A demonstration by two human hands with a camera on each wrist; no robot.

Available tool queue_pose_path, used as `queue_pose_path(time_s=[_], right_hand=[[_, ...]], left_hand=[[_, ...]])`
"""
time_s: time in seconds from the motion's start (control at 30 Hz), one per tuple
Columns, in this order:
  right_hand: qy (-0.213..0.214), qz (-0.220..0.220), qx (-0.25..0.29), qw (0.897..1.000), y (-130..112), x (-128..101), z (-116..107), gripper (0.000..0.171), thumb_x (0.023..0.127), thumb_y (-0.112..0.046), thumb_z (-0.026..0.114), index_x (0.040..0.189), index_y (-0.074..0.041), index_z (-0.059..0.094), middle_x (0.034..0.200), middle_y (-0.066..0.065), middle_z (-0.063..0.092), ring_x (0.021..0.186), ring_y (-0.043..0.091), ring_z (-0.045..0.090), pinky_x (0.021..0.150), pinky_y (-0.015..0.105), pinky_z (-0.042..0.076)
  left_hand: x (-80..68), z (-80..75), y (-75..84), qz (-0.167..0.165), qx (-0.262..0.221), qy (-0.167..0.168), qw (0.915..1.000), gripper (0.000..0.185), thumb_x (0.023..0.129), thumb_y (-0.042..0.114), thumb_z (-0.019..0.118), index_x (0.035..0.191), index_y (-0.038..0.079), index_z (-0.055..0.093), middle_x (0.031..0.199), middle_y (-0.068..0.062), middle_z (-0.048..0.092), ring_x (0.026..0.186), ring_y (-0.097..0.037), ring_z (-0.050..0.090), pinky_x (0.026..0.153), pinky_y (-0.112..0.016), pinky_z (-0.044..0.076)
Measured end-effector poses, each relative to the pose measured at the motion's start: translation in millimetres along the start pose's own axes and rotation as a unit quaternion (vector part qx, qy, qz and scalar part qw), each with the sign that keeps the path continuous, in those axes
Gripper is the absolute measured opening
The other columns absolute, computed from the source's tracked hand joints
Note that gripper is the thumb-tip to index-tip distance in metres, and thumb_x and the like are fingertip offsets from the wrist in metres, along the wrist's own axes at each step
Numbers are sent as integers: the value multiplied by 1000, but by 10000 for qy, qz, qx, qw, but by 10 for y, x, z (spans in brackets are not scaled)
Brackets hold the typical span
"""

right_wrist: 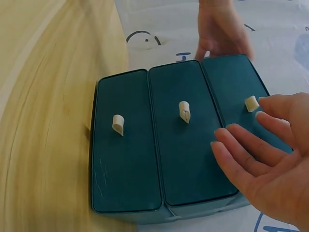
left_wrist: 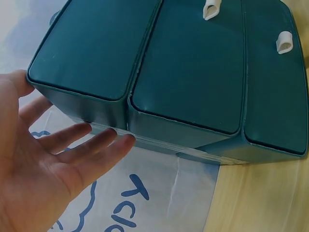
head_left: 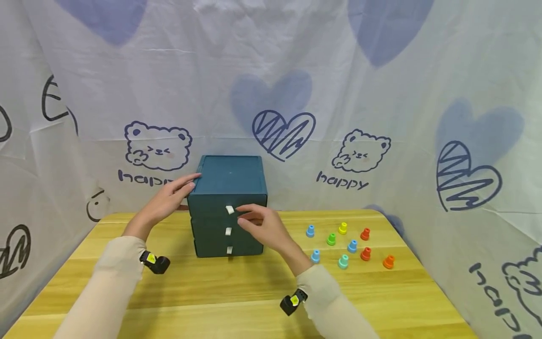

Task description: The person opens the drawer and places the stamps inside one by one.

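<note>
White sheet w/ blue hearts and bears (head_left: 203,94) hangs behind a wood-look table (head_left: 203,301). The dark green drawer box (head_left: 230,174) stands near the table's back edge, its three drawers looking flush. My L hand (head_left: 167,200) is at the box's upper left edge, fingers loose along the side – resting there, not clenched. My R hand (head_left: 267,228) is in front, relaxed, grasping nothing; its fingertips are just beside the top tab (head_left: 230,209) – can't tell if they touch. The middle tab (head_left: 228,231) and bottom tab (head_left: 229,250) are below. Small colored pieces (head_left: 331,239) stand to the right.

Box looks like stiff, smooth plastic, prob. fairly light, so it might slide if tugged; a palm on the side should steady it. Tabs look small, soft and bendy – best pinched close to the drawer front, thumb vs. index.
</note>
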State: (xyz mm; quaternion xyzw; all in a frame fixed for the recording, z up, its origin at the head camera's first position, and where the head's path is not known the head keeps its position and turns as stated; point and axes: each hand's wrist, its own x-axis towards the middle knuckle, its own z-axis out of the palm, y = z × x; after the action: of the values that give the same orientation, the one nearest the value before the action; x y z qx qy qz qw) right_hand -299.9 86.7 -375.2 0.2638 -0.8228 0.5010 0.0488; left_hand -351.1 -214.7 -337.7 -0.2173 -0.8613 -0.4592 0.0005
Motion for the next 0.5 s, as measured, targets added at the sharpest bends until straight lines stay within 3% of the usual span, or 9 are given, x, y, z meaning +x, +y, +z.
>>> queue_pose_path(time_s=[0.5], right_hand=[[197, -59, 469, 9987, -29, 124, 140, 32, 101, -20, 68, 132, -13, 69, 124, 13, 74, 110, 30, 73, 92, 29, 61]], left_hand=[[50, -11, 37, -42, -68, -58, 10000, 55, 113, 37, 40, 163, 15, 32, 169, -26, 23, 153, -51, 28, 109, -67, 45]])
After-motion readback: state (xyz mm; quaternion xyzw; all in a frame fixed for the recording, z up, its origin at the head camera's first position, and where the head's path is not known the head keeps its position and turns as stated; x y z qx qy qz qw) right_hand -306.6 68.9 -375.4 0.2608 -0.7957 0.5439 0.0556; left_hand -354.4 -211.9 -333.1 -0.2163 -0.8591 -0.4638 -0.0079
